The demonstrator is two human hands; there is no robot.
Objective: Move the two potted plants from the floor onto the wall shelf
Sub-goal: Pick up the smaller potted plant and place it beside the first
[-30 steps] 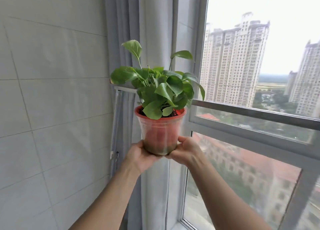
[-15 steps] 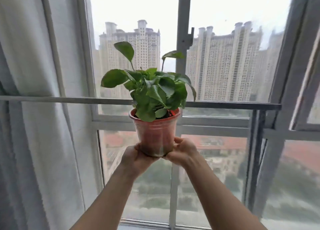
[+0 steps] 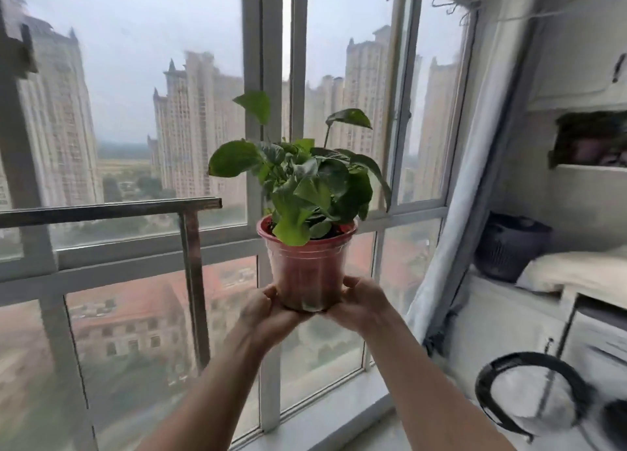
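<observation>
While the window frame [image 3: 271, 111] stands behind, left hand [image 3: 266, 309] and right hand [image 3: 361, 301] cup the upright potted plant [image 3: 307, 267], fingers curled under its base.

the pot [image 3: 307, 274] is glossy, see-through reddish plastic; its leaves [image 3: 305, 182] look smooth and waxy. the railing [image 3: 108, 209] is dull metal, the curtain [image 3: 451, 213] soft cloth.
</observation>
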